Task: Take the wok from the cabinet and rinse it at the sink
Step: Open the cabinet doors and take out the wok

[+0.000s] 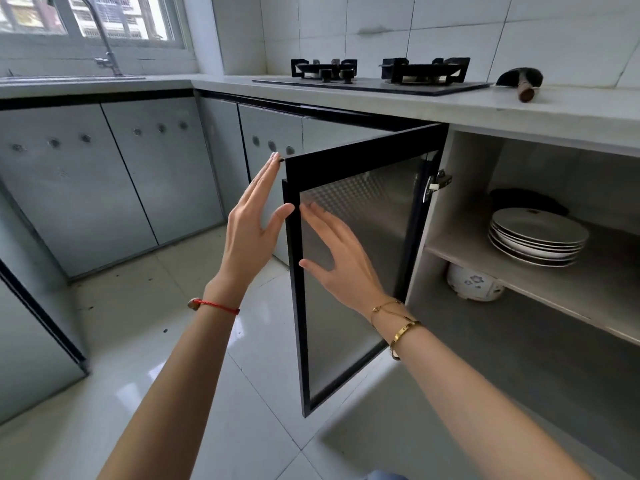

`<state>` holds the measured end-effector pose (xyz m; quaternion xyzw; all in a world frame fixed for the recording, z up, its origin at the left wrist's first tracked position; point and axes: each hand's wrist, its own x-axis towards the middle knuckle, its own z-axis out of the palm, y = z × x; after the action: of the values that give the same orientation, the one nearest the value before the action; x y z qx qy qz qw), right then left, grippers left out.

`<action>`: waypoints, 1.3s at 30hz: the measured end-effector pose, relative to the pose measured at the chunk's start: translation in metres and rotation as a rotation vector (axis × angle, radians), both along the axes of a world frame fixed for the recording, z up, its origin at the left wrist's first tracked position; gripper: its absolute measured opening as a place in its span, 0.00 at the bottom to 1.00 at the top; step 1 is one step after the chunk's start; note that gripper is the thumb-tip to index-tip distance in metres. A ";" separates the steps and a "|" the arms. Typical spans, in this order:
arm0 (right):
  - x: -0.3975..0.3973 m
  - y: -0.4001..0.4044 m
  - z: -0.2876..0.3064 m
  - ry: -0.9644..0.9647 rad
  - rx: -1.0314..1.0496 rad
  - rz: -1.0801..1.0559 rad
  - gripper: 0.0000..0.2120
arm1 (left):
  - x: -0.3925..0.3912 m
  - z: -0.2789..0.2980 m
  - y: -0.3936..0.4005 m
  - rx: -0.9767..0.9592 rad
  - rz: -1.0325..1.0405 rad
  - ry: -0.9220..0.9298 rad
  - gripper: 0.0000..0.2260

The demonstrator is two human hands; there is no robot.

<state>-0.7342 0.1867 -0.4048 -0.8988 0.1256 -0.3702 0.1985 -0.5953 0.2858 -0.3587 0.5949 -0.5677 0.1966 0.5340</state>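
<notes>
Fingers of the left hand [254, 216] lie straight along the black-framed door's [360, 271] outer edge, thumb hooked round it; the right hand [337, 251] spreads flat on its textured panel. Behind stacked white plates [538, 237], the dark wok [526, 199] sits at the shelf's [588, 289] back edge.

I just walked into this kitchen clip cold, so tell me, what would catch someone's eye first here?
Most striking is the open cabinet door in the middle, black-framed with a frosted panel, with the left hand on its free edge and the right hand flat against the panel. Behind it, a stack of plates sits on the cabinet shelf, with something dark behind them. Up on the counter, the gas stove stands out.
</notes>
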 end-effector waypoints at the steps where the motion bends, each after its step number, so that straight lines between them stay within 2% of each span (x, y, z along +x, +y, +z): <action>1: -0.001 0.000 0.001 0.003 -0.004 -0.001 0.40 | -0.001 -0.001 0.000 -0.004 0.004 0.005 0.26; 8: -0.014 -0.001 0.005 0.026 -0.012 0.014 0.37 | -0.015 -0.002 0.003 -0.045 0.049 0.021 0.26; 16: -0.055 -0.001 0.010 -0.147 -0.080 -0.069 0.29 | -0.050 -0.009 0.009 -0.112 0.034 -0.015 0.24; 22: -0.104 0.000 0.014 -0.182 -0.097 -0.178 0.24 | -0.082 -0.010 0.010 -0.201 0.024 -0.024 0.21; 30: -0.196 0.000 0.012 -0.178 -0.087 -0.368 0.21 | -0.152 -0.015 -0.020 -0.089 -0.150 0.025 0.20; 39: -0.323 -0.011 0.004 -0.114 -0.061 -0.722 0.21 | -0.251 -0.033 -0.094 0.112 -0.423 0.080 0.18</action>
<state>-1.0571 0.1758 -0.4004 -0.7800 0.4124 -0.4693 0.0350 -0.8460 0.1923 -0.3921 0.4988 -0.6682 0.0245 0.5515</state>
